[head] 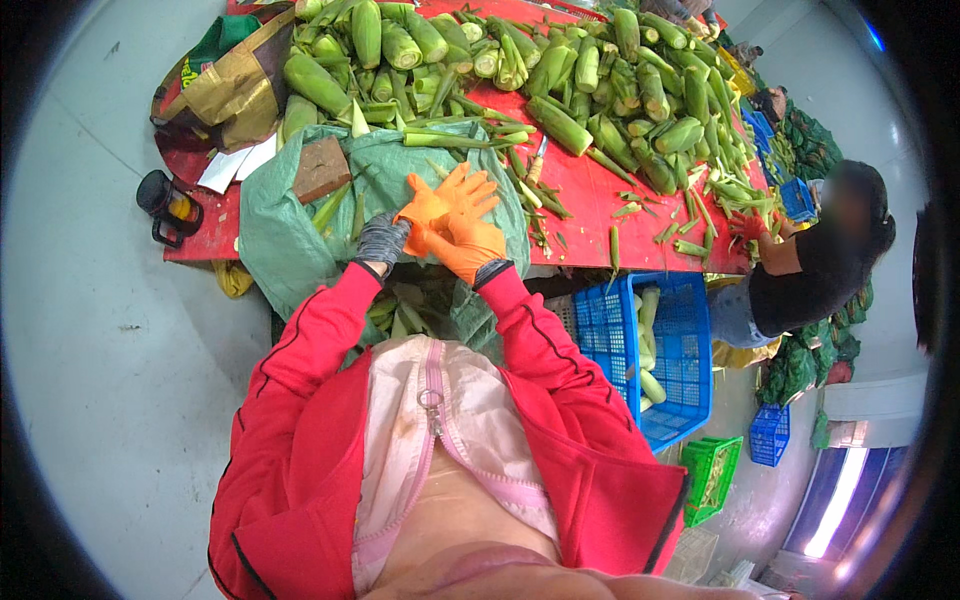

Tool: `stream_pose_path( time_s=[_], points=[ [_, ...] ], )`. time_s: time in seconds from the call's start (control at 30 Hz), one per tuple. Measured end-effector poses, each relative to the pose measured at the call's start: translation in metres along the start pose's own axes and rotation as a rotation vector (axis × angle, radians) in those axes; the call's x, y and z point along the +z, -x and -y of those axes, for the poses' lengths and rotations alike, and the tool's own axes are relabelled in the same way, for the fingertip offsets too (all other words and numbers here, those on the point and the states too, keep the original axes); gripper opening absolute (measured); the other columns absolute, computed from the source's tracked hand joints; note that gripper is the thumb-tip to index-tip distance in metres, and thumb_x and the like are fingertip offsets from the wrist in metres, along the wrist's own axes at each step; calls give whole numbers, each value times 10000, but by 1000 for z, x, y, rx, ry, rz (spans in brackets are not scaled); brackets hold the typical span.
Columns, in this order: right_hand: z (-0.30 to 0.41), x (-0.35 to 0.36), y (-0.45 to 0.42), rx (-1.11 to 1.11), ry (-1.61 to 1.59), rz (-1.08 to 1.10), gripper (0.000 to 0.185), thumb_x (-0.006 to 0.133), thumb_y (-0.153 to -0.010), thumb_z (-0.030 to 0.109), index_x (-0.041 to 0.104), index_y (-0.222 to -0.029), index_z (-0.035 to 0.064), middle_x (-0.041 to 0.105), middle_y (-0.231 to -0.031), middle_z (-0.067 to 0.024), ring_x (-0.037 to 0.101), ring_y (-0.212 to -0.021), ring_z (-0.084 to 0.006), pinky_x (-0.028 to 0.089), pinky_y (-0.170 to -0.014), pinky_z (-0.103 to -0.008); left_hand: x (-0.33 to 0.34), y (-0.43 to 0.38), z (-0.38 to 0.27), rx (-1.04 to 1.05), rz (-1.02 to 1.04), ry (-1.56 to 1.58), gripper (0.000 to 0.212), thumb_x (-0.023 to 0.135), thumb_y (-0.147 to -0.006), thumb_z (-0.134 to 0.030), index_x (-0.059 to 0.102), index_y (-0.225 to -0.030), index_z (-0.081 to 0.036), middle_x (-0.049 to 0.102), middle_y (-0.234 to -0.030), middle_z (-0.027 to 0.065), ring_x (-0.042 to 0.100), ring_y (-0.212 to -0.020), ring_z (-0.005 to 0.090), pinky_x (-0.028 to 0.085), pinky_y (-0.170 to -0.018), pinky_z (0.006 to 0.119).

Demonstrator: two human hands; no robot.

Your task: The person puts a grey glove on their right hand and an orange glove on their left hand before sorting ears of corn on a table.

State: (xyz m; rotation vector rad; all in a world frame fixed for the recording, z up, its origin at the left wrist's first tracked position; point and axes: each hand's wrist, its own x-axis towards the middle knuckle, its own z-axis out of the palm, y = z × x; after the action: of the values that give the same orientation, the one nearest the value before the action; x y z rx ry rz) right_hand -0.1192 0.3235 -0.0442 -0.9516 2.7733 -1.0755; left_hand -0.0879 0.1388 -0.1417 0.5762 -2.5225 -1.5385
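Note:
My left hand (pixel 381 238), in a grey knit glove, is at the cuff of an orange rubber glove (pixel 453 196) whose fingers spread away from me; its fingertips are partly hidden. My right hand (pixel 471 244) wears a matching orange glove over a grey knit cuff and touches the other orange glove near its cuff; its grip is unclear. Beneath both hands lies a green woven plastic sheet (pixel 277 225), with a brown block (pixel 322 169) on it to the left. A knife with a wooden handle (pixel 535 171) rests on the red table (pixel 577 244) to the right.
Unhusked corn ears (pixel 559 126) are heaped across the table's far side. A lidded mug (pixel 177 208) stands at the left edge. Below right, a blue crate (pixel 679 409) holds pale husked ears (pixel 652 386). A co-worker (pixel 810 277) is at the right end.

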Motion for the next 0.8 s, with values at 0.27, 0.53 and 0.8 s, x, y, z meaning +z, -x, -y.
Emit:
stream_pose_path(
  time_s=[0.27,0.53,0.8],
  points=[
    [3,20,-11,-182,193,-44,605,589,-781,504,488,-1299,209,529,-1138,-319,590,-924,-461,498,-646,-485,-18,36,-40,64,-40,-340,336,585,-816,-356,646,-939,-49,640,-869,215,615,-822,389,482,-733,448],
    [8,41,-9,-271,275,-48,435,523,-867,306,507,-1281,174,561,-1033,-303,584,-743,-447,471,-581,-499,-13,24,16,126,-58,-603,331,576,-825,-366,640,-857,-43,639,-778,197,620,-734,386,480,-679,468],
    [-33,76,4,-155,404,-25,273,560,-818,350,573,-1002,150,641,-782,-175,617,-584,-357,461,-495,-469,36,-4,8,-478,368,1051,553,526,-843,-439,414,-1263,-98,542,-1019,167,581,-886,350,504,-729,502]
  ],
)
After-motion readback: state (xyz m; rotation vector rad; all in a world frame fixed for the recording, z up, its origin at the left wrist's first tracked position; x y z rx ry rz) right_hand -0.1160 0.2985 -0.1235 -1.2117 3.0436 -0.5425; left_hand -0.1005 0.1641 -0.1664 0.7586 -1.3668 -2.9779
